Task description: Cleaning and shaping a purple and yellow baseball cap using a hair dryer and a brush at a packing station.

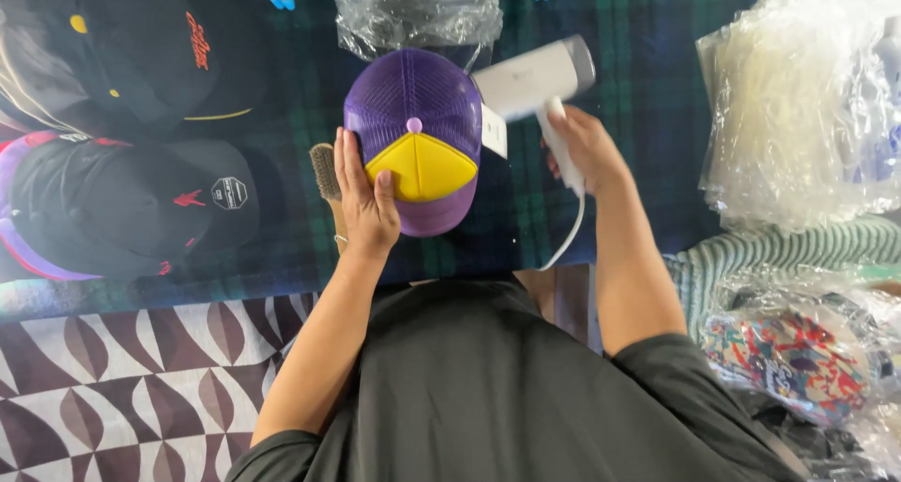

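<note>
1. Here, the dark plaid cloth (648,97) spreads under both hands and carries everything they work on; past the right hand, farther right, lies a heap of clear plastic bags (807,107).
2. Well off to the left of the left hand lie two black caps (141,125), one above the other, apart from the work.
3. The purple and yellow cap (418,135) sits just right of the left hand (364,196) and touching it. Its long axis runs away from the person: mesh back to the far side, brim pointing back toward the body.
4. The white handheld steamer (535,78) lies right of the cap, just beside its mesh. Its head runs crosswise with one end toward the cap, and its handle drops toward the person into the right hand (587,149).
5. The left hand is the nearer one to the cap: fingers lie stretched flat along the cap's left side, thumb on the yellow front panel, steadying rather than clenching.
6. The right hand is clenched round the steamer's handle, with a white cord (563,243) trailing below it.
7. Just left of the left hand's fingers, a small bristle brush (325,170) rests on the cloth, partly hidden behind them.
</note>
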